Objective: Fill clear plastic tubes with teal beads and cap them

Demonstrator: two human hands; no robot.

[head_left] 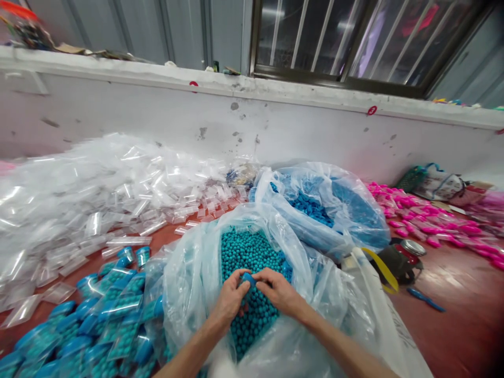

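Note:
My left hand [228, 300] and my right hand [279, 290] meet over a large clear plastic bag [189, 268] full of small round teal beads [248, 247]. Both are closed, with fingertips on a small blue cap [248, 278] between them. Whether a tube hangs below the cap is hidden by my left fingers. Left of the bag, a pile of clear tubes [128, 302] with blue caps holds the same teal beads.
Clear tubes without caps [94, 226] lie heaped at the left. Behind the bead bag, another plastic bag [366, 220] holds blue caps [309, 207]. Pink-topped pieces [437, 215], a dark object with a yellow strap [405, 262] and a blue tool [425, 299] lie at the right.

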